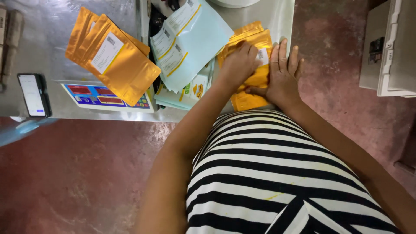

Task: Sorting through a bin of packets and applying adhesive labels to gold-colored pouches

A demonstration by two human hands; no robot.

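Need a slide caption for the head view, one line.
Both hands, left and right, press an orange pouch flat on a steel table.

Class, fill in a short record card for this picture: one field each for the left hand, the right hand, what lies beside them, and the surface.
Left hand: left hand presses, fingers curled, on the gold pouches
Right hand: right hand lies flat on the same pouches
Beside them: pale blue pouches, a second gold stack on a weighing scale, a phone
Surface: metal table
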